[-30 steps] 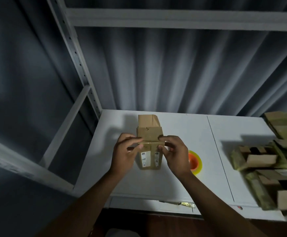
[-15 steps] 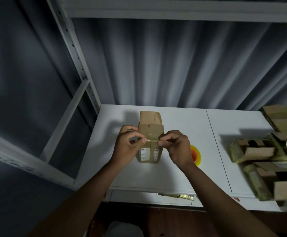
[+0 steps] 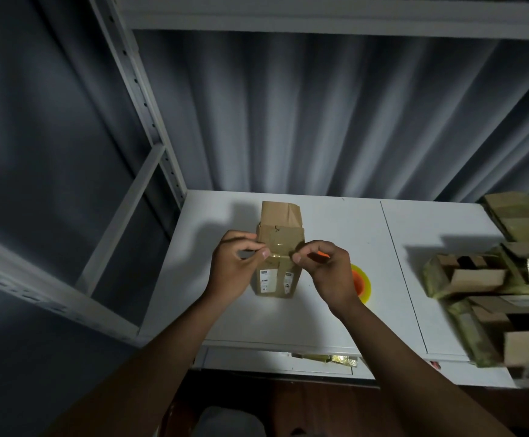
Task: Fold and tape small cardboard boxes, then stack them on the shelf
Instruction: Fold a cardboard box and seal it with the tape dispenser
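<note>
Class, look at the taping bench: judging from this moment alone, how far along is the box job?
Done: a pile of taped boxes lies at the right of the white shelf top. In hand: the left hand and right hand pinch a tape strip across the small cardboard box, whose far flap is still up. Left: closing that flap and stacking this box. The tape roll waits beside it.

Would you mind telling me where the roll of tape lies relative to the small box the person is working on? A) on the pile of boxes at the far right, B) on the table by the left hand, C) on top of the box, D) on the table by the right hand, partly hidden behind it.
D: the yellow and orange tape roll lies on the white table, right of the small box, partly behind the right hand.
</note>
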